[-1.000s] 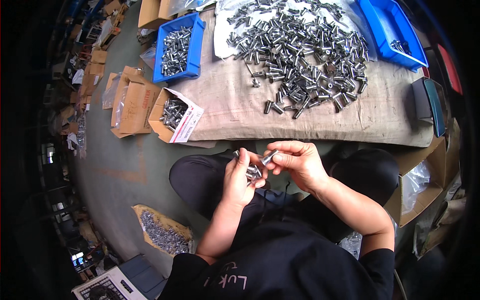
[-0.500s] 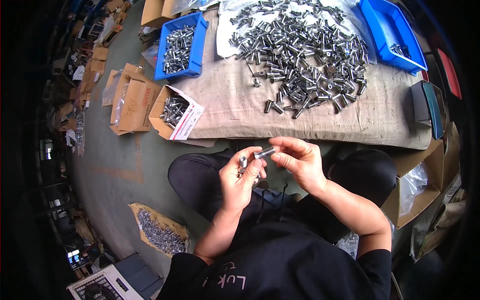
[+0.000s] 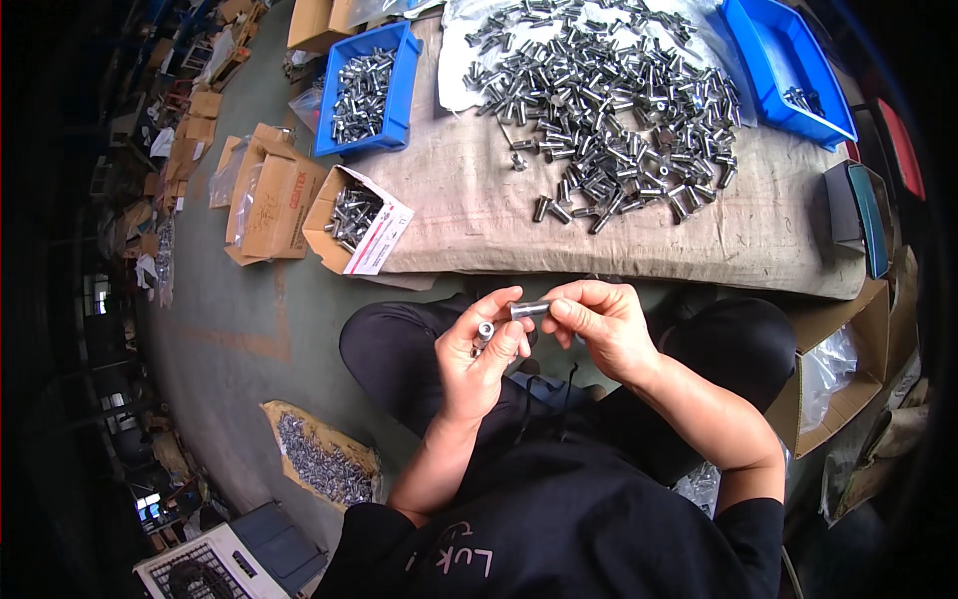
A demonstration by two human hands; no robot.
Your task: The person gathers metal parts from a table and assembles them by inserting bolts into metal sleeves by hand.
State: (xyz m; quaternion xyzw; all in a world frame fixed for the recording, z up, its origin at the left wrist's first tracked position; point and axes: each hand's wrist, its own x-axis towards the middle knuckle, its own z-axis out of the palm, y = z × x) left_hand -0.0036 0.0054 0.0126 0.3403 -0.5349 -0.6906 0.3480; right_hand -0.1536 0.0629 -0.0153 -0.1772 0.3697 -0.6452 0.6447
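My right hand [image 3: 611, 324] is closed in a pinch on one end of a shiny cylindrical metal sleeve [image 3: 529, 309] that lies almost level above my lap. At the sleeve's wider left end are the thumb and forefinger of my left hand [image 3: 469, 364]. Those left fingers also curl round another metal sleeve [image 3: 486, 330], whose round hole faces up. More metal shows lower in that palm, mostly covered by the thumb. Beyond both hands, a large heap of similar metal sleeves [image 3: 609, 130] is spread on the cloth-covered table [image 3: 469, 210].
At the table's left stand a blue bin [image 3: 401, 95] and a small carton [image 3: 384, 240], both holding metal parts. Another blue bin [image 3: 766, 60] with a few parts is at the far right. An open carton [image 3: 843, 404] stands right of my knee; a tray of small parts [image 3: 329, 464] lies on the floor.
The sleeve between my hands has turned from a slant to nearly level. My right fingers have shifted their pinch and lie lower over its end. The left hand has barely moved.
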